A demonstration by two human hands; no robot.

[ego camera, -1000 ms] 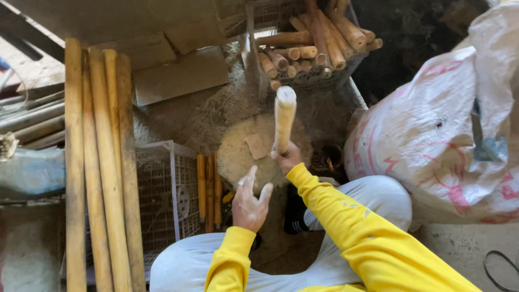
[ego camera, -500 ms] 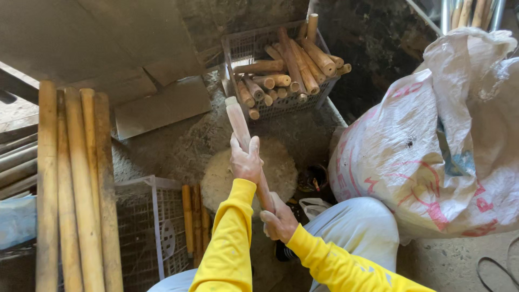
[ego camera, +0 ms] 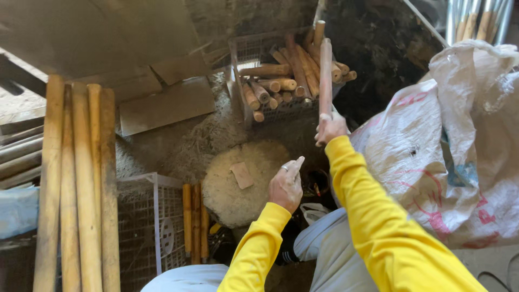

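Sawdust-covered ground fills the frame centre. Long poles (ego camera: 75,184) stand at left, a white sack (ego camera: 454,140) at right. Right hand (ego camera: 331,127) grips a wooden stick (ego camera: 325,70) over the upper-centre wire basket (ego camera: 243,59). Left hand (ego camera: 286,185) hangs loosely curled, empty.

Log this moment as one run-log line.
right hand: grips wooden stick, over wire crate of sticks | left hand: empty, above round block
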